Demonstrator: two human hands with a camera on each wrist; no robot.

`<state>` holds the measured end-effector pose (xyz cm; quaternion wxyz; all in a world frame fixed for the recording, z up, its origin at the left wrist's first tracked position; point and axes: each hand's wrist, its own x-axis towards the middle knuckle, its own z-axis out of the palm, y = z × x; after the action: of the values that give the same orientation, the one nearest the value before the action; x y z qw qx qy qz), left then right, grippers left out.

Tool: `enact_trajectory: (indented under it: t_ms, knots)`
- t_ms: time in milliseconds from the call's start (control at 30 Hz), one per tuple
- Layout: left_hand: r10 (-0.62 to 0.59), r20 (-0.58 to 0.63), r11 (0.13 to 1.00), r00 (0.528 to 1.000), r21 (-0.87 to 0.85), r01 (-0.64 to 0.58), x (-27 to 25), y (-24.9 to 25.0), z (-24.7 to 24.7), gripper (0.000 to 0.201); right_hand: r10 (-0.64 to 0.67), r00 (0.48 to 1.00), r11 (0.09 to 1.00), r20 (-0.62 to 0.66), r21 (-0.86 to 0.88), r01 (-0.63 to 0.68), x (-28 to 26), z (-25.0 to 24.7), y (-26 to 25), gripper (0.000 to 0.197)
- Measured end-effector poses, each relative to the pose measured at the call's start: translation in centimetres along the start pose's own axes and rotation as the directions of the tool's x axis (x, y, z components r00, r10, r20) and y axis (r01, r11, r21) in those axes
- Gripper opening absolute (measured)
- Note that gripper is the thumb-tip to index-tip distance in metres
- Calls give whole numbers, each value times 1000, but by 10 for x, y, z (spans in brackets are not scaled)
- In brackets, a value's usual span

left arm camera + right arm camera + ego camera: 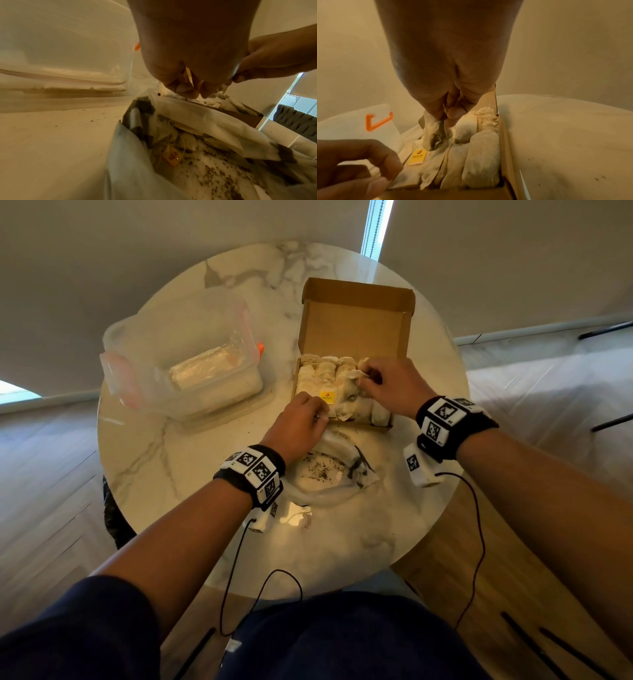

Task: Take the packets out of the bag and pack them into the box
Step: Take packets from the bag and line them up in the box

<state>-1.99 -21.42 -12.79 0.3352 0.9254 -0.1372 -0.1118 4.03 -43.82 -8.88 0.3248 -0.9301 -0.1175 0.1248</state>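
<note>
An open cardboard box (356, 330) stands mid-table with its lid up, filled with rows of pale tea packets (329, 371). My right hand (363, 378) is over the box's right half and pinches one crumpled packet (436, 135) just above the rows. At the near-left corner of the box, my left hand (320, 414) pinches the edge of a white packet (399, 180) beside a yellow tag (328, 397). The white bag (339, 441) lies open just in front of the box. A few packets (185, 142) and loose tea crumbs remain inside it.
A clear plastic container (191, 354) with orange clips stands left of the box. The round marble table (171, 474) has crumbs on it, and its edge curves close behind the box. Cables run from both wrists off the near edge.
</note>
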Motion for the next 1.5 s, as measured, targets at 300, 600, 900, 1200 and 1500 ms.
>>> enact_trajectory:
  t_ms: [300,600,900,1200,1500]
  knots:
    - [-38,18,999,999,22,37,6,-6,8,18,89,986,996,-139,35,-85,32,25,4,19]
    - [-45,37,999,998,3,45,6,-8,8,15,-7,997,997,-83,-79,0,19,48,19,36]
    - [65,23,997,998,28,-65,-6,-10,2,20,-56,982,998,-183,3,57,5,41,6,23]
    - [-14,39,942,999,334,0,-55,-32,-14,59,-157,975,987,157,0,159,-55,69,-26,8]
    - [-165,149,969,975,207,133,-69,-43,-17,20,48,976,950,211,-312,21,-94,92,-23,39]
